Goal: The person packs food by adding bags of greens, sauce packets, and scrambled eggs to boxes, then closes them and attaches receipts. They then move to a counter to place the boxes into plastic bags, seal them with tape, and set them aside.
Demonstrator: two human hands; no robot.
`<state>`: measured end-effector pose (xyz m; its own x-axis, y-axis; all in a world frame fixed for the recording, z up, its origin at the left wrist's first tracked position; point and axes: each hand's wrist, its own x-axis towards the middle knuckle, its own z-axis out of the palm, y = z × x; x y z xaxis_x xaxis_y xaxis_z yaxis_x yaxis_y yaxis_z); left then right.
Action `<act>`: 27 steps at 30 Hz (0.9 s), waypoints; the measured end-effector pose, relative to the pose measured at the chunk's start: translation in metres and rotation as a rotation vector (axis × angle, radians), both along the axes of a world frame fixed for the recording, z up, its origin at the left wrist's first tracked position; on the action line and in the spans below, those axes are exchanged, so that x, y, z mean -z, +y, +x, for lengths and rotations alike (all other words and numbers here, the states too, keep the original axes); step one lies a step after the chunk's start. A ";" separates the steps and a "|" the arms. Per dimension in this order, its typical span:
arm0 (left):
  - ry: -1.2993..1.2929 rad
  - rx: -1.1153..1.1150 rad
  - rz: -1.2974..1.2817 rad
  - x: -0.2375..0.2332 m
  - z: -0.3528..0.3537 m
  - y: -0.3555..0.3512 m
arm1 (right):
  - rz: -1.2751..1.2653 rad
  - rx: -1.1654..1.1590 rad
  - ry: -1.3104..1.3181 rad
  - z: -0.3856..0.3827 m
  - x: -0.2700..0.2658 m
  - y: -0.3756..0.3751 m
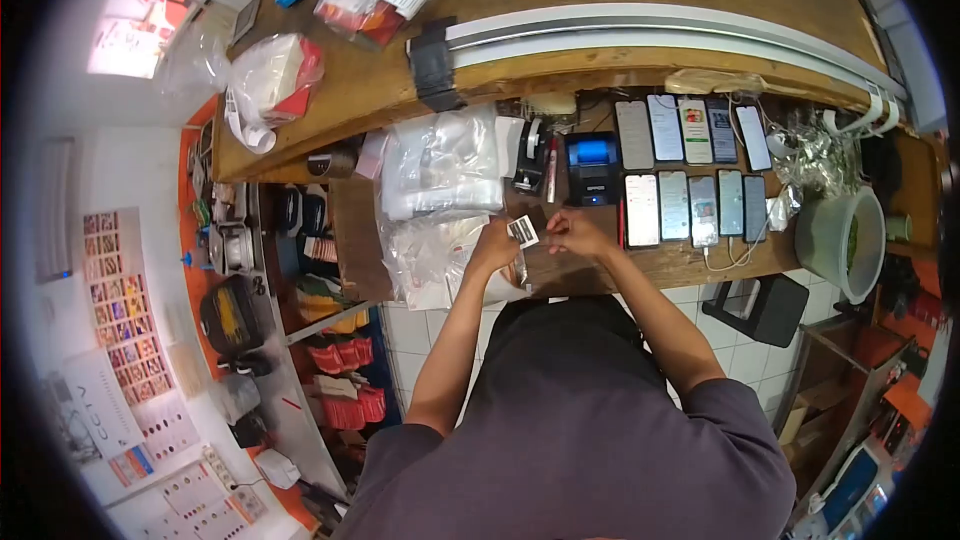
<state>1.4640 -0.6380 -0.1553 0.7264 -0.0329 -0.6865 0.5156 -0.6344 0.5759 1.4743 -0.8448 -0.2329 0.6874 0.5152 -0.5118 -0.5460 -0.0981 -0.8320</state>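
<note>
Label (523, 231) in left hand (495, 246), fingers (510, 238) pinched

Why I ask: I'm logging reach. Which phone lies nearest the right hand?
The left-end phone of the lower row; every other phone lies farther right or higher up from the right hand.

The person wears a plain, dark grey T-shirt with loose short sleeves that end above the elbows. Both forearms are bare down to the left hand (495, 245) and the right hand (580, 233). The fabric creases softly across the shoulders.
</note>
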 end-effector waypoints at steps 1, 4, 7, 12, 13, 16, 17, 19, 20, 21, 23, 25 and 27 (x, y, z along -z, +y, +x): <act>-0.111 0.096 0.039 0.038 -0.002 0.013 | 0.001 -0.011 0.002 -0.003 0.012 0.008; -0.164 0.208 0.064 0.028 -0.001 0.015 | -0.238 0.139 -0.293 -0.020 0.039 0.035; -0.175 0.278 -0.008 0.026 0.008 0.014 | -0.485 0.390 -0.442 0.004 0.000 0.058; -0.178 0.180 0.033 0.032 0.041 0.015 | -0.443 0.361 -0.467 0.035 0.028 0.061; -0.150 0.212 0.070 0.037 0.050 0.012 | -0.533 0.326 -0.554 0.036 0.036 0.059; -0.197 0.178 0.126 0.054 0.057 0.000 | -0.641 0.248 -0.572 0.040 0.037 0.049; -0.120 0.203 0.047 0.056 0.059 -0.003 | -0.675 0.213 -0.637 0.039 0.038 0.042; -0.215 0.347 -0.042 0.081 0.060 -0.005 | -0.714 0.180 -0.705 0.046 0.036 0.032; -0.214 0.347 -0.048 0.085 0.060 -0.006 | -0.572 0.108 -0.550 0.054 0.027 0.026; -0.215 0.292 -0.060 0.088 0.059 -0.007 | -0.428 0.038 -0.394 0.062 0.018 0.020; -0.169 0.241 -0.142 0.104 0.060 -0.006 | -0.195 0.009 -0.058 0.074 0.008 0.016; -0.156 0.224 -0.215 0.115 0.061 0.000 | -0.186 0.072 0.003 0.082 0.012 0.023; -0.145 0.217 -0.261 0.116 0.061 0.002 | -0.127 0.211 0.110 0.076 0.014 0.031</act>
